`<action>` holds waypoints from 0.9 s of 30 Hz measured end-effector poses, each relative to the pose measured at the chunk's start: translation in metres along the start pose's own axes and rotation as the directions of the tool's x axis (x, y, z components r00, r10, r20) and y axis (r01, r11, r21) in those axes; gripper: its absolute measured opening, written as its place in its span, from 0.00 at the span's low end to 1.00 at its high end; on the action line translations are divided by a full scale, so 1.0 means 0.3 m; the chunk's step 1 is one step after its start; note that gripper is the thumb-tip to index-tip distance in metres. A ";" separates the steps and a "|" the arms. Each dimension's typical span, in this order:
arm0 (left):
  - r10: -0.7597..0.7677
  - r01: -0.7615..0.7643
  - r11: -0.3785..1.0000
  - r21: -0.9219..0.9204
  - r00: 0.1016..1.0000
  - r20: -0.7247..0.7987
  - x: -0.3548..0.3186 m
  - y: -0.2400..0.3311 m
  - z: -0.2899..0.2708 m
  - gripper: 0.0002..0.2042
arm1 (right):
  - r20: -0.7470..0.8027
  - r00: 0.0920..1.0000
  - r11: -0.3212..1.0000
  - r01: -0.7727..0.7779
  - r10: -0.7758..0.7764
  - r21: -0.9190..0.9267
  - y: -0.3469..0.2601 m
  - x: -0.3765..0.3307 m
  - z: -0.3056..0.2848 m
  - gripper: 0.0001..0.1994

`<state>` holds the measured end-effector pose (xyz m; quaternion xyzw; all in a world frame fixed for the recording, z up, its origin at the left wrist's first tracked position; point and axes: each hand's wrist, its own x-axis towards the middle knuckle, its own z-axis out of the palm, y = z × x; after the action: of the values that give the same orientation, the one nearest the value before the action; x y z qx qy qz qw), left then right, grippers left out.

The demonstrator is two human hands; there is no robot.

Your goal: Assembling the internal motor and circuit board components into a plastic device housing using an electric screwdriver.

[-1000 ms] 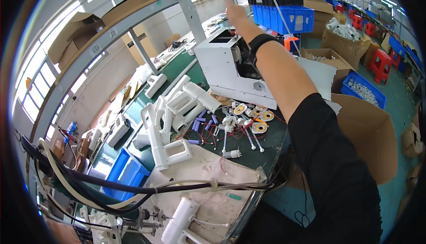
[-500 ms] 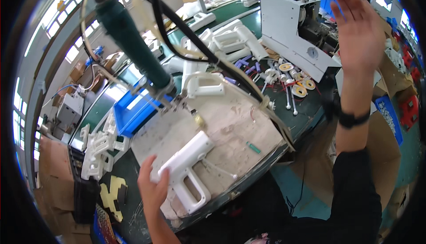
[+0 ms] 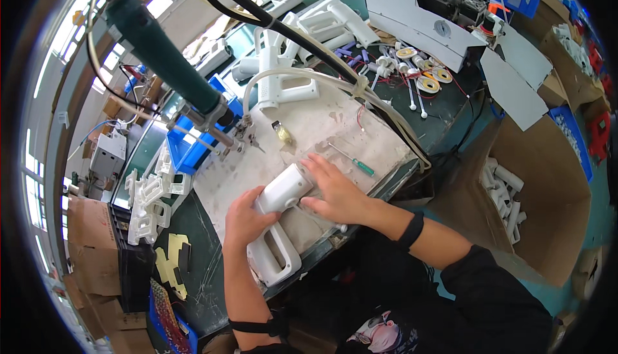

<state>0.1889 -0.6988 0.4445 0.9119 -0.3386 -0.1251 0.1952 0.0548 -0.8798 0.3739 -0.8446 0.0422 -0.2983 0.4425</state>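
worn grey mat [image 3: 335, 128] on green bench [image 3: 193, 270] | cardboard box [image 3: 547, 186] rt | windows left

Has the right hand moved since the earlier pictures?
Yes. The right hand came down from the white machine to the white plastic gun-shaped housing.

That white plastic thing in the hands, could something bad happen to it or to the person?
Maybe. The white plastic housing lies with its handle end past the grey work mat, near the bench edge, so it might slip off if the left hand and right hand let go. The hanging green power screwdriver and its hoses dangle close above the hands and could bump them. The small green-handled screwdriver lies loose and could roll away.
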 end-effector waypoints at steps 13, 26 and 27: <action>0.078 -0.073 0.984 -0.160 0.997 0.026 -0.052 -0.054 -0.004 0.29 | 0.231 0.970 0.955 0.135 -0.074 -0.262 0.028 -0.020 0.039 0.37; -0.057 0.156 0.906 -0.394 0.966 0.253 -0.024 -0.039 -0.132 0.30 | 0.220 0.971 0.931 0.166 -0.097 -0.324 0.031 -0.029 0.061 0.33; -0.072 0.225 0.825 -0.518 0.952 0.299 -0.030 -0.043 -0.154 0.30 | 0.215 0.971 0.935 0.172 -0.107 -0.310 0.032 -0.029 0.060 0.32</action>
<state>0.2064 -0.6713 0.4808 0.8166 -0.2390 -0.3526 0.3894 0.0593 -0.8697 0.3549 -0.9321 -0.0126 -0.2339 0.2763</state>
